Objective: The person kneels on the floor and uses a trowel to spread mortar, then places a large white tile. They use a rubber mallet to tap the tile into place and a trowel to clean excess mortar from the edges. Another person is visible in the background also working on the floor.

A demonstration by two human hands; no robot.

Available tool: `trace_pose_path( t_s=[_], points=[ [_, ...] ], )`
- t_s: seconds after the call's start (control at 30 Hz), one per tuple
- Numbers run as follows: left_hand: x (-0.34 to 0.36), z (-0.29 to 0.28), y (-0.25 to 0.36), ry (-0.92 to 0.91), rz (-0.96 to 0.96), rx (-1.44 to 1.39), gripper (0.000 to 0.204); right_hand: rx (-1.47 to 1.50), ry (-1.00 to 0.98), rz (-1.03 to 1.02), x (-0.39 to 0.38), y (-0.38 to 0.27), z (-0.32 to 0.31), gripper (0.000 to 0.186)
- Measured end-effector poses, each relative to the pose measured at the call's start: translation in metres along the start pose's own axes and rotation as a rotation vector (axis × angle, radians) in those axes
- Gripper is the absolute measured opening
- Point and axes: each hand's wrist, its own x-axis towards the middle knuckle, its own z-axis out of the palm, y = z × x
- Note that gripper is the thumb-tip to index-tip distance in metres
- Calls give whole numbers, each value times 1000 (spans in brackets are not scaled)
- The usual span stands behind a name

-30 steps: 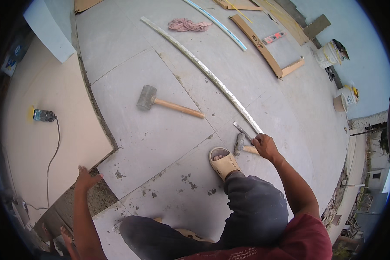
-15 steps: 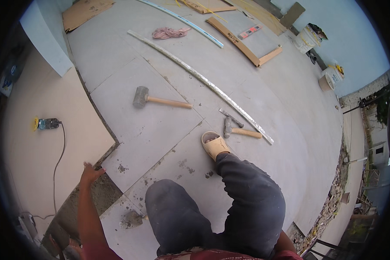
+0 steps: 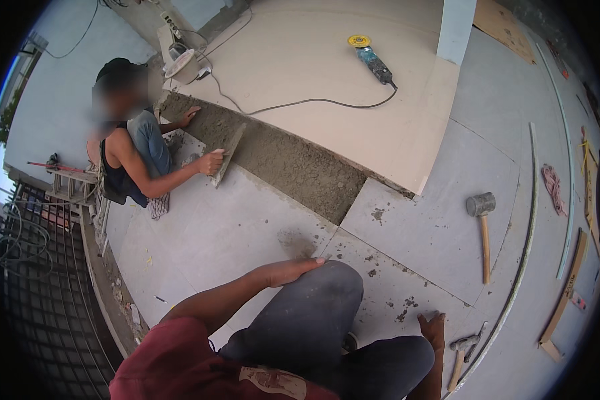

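My left hand (image 3: 292, 271) lies on my left knee, fingers laid along the trouser leg and holding nothing. Just beyond it a mortar-smeared trowel blade (image 3: 297, 245) rests on the grey tile, its handle hidden. Down beside my right knee, my right hand (image 3: 433, 328) hangs low over the tiles, fingers apart and empty. Whether its fingertips touch the floor I cannot tell. Nearest to it lie a wooden-handled hammer (image 3: 457, 365) and a chisel (image 3: 475, 340). Farther off is a rubber mallet (image 3: 483, 230) with a wooden handle.
A co-worker (image 3: 137, 150) squats at the left, one hand on a flat board (image 3: 228, 155) over the wet mortar strip (image 3: 293, 167). An angle grinder (image 3: 372, 61) with a trailing cord lies on the beige floor (image 3: 313, 73). A long metal straightedge (image 3: 528, 247) crosses the right side.
My view has swung left, bringing the co-worker and mortar strip into sight. My left hand has moved from the slab edge to my knee. My right hand now shows near the hammer.
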Motion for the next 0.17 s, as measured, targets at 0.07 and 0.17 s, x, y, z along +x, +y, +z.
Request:
trace_pose_path(
  t_s=[0.07,0.17],
  points=[
    [-31,-2,-24,118,92,-276,68,-111,-86,204,5,-28,3,122],
    [-91,0,-75,293,82,-494,61,-241,-105,215,9,-34,17,127]
  ],
)
